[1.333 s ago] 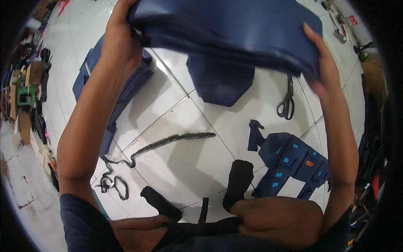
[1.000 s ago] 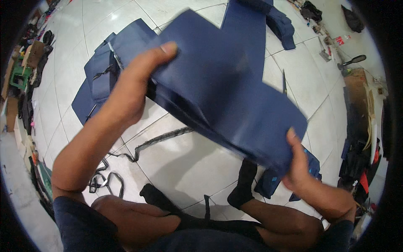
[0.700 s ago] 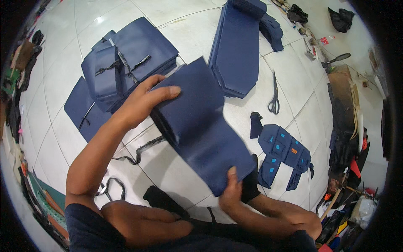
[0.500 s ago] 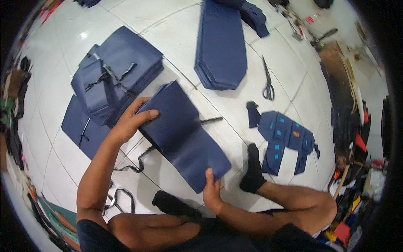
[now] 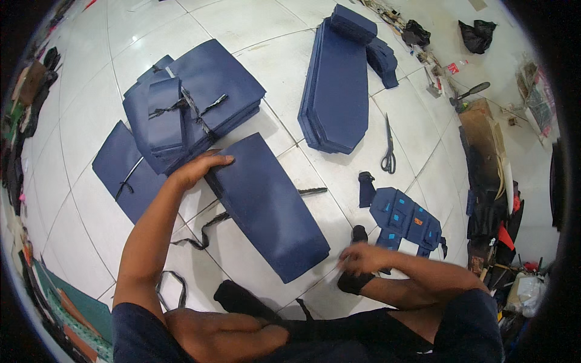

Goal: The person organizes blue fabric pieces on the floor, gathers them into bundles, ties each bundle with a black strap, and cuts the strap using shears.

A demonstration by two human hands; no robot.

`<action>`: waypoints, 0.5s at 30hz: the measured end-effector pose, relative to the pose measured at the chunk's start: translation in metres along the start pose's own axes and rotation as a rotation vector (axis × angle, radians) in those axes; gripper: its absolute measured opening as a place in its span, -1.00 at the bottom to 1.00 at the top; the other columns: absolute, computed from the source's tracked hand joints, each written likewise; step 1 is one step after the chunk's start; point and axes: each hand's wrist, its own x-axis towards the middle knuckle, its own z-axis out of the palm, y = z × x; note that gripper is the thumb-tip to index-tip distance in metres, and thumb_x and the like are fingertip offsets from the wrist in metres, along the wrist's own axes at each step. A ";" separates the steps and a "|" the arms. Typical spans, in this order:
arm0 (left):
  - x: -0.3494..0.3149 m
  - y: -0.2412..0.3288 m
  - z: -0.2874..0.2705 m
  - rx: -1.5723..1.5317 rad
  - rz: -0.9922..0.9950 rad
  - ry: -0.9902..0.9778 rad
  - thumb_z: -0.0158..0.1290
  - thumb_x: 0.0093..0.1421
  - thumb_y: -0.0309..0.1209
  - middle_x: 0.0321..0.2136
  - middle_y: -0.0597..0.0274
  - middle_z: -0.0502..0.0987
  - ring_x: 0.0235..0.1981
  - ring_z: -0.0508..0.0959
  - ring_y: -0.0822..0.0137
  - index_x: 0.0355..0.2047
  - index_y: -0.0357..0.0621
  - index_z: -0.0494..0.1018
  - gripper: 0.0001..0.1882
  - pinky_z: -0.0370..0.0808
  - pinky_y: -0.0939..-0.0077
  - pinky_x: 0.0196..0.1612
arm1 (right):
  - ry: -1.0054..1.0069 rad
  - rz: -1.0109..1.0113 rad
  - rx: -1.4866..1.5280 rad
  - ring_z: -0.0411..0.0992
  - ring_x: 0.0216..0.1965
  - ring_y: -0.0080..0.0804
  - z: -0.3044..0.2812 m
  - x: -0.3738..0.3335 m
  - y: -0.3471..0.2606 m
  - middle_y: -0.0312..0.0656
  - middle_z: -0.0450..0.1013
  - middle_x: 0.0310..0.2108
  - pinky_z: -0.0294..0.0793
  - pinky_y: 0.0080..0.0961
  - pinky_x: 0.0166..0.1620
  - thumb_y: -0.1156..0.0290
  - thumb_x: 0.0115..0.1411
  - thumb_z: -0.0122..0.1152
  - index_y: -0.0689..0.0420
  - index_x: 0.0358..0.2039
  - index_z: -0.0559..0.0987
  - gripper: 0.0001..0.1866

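A folded navy blue fabric panel (image 5: 266,206) lies flat on the white tiled floor in front of me. My left hand (image 5: 196,169) rests on its upper left edge, fingers spread over the cloth. My right hand (image 5: 363,259) hovers just past the panel's lower right corner, blurred, holding nothing that I can see. A black strap (image 5: 206,233) runs out from under the panel to the left. My crossed legs in black socks (image 5: 242,299) are at the bottom.
A stack of navy pieces tied with black straps (image 5: 193,103) lies at upper left. A long pile of navy panels (image 5: 336,85) lies at upper middle. Scissors (image 5: 388,148) and a small navy piece with orange tags (image 5: 405,221) lie to the right. Boxes and clutter line the right edge.
The panel was held up in both hands, then lowered and laid flat on the floor. My right hand has come off its lower corner; my left hand stays on its top edge.
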 end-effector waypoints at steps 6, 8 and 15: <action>-0.019 -0.032 0.002 0.305 0.124 0.417 0.04 0.14 0.22 0.18 -0.23 0.34 0.25 0.32 -0.05 0.26 -0.35 0.23 -0.06 0.20 0.25 0.28 | 0.727 -0.473 -0.439 0.46 -0.18 -0.01 -0.072 0.090 -0.007 -0.03 0.44 -0.30 0.45 -0.13 -0.16 0.25 0.17 0.24 0.13 -0.21 0.53 -0.74; -0.051 -0.026 0.031 0.249 0.230 0.571 0.06 0.16 0.19 0.09 -0.19 0.41 0.14 0.40 -0.01 0.21 -0.37 0.27 -0.11 0.29 0.27 0.19 | 0.758 -0.465 -0.430 0.44 -0.06 -0.03 -0.077 0.117 -0.014 0.00 0.45 -0.16 0.43 -0.20 -0.05 0.20 0.23 0.18 0.16 -0.09 0.52 -0.65; -0.103 -0.084 0.105 -0.301 -0.178 0.281 0.06 0.13 0.28 0.12 -0.12 0.36 0.06 0.41 0.10 0.32 -0.42 0.06 0.07 0.35 0.28 0.13 | 0.140 -0.432 0.471 0.22 0.28 -0.21 -0.064 0.154 -0.121 0.03 0.23 0.28 0.14 -0.39 0.30 -0.21 0.40 -0.35 0.28 0.29 0.27 -0.20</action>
